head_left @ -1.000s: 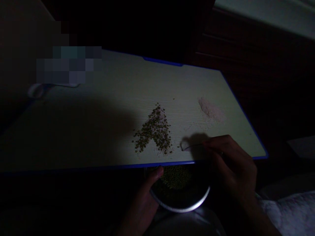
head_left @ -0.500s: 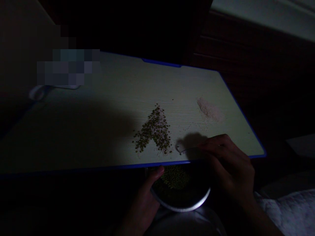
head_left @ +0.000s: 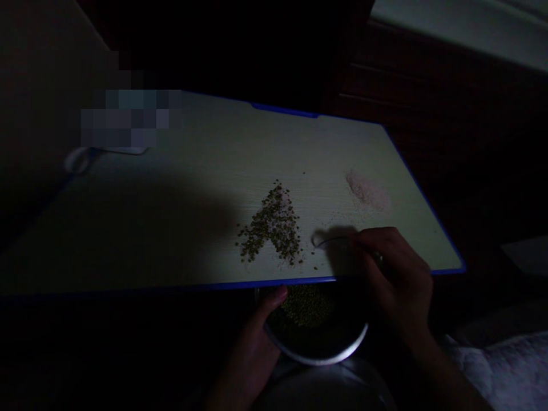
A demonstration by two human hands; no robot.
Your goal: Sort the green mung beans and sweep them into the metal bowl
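On the blue-edged table (head_left: 205,137), a pale mound (head_left: 368,192) and pixelated, unreadable object (head_left: 124,123) flank the bean pile (head_left: 276,220); the right hand (head_left: 394,274) pinches a thin utensil (head_left: 334,239), the left hand (head_left: 261,339) grips a bowl (head_left: 338,357) partly hidden underneath.

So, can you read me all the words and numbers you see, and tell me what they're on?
There are none I can read.
Pale tabletop with blue edging: no writing visible.
Round, shiny-rimmed bowl: none visible, but it's very dark.
White thing with a loop, far left: mostly hidden by blocky blur, so I can't tell.
Small green beans: piled a bit like an "A", but not writing.
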